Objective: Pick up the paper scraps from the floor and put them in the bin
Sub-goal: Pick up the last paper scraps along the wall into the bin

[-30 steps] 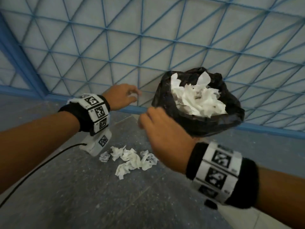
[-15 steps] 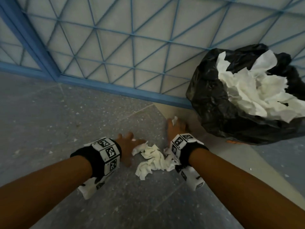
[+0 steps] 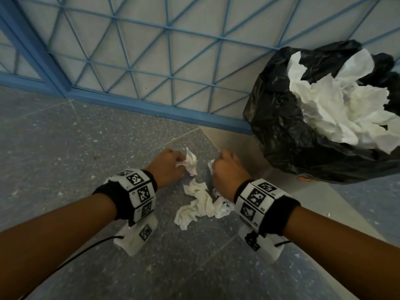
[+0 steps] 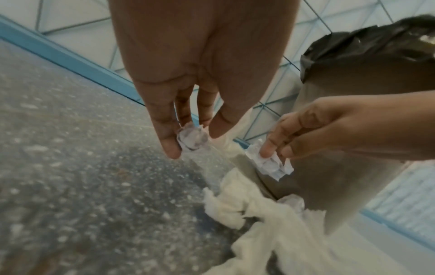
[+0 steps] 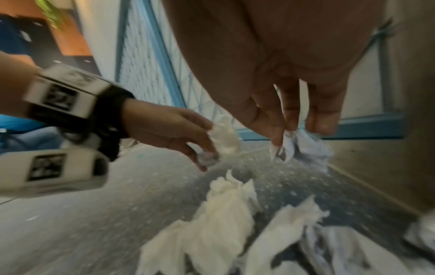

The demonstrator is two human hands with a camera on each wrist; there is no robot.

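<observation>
Several crumpled white paper scraps (image 3: 200,204) lie in a loose pile on the grey floor between my wrists. My left hand (image 3: 170,166) pinches a crumpled scrap (image 3: 190,163) just above the floor; the left wrist view shows a small wad (image 4: 191,138) between its fingertips. My right hand (image 3: 227,167) grips another scrap (image 5: 303,147), held a little off the floor. The bin (image 3: 281,131), lined with a black bag and heaped with white paper (image 3: 337,105), stands to the right of my right hand.
A wall with a blue diagonal lattice and blue baseboard (image 3: 151,107) runs behind the pile. A pale beige strip of floor (image 3: 313,202) passes under the bin. Open grey speckled floor (image 3: 65,159) spreads to the left and toward me.
Both hands came down from bin height to the pile on the floor. Each has now closed its fingers on a scrap and lifted it slightly from the pile.
</observation>
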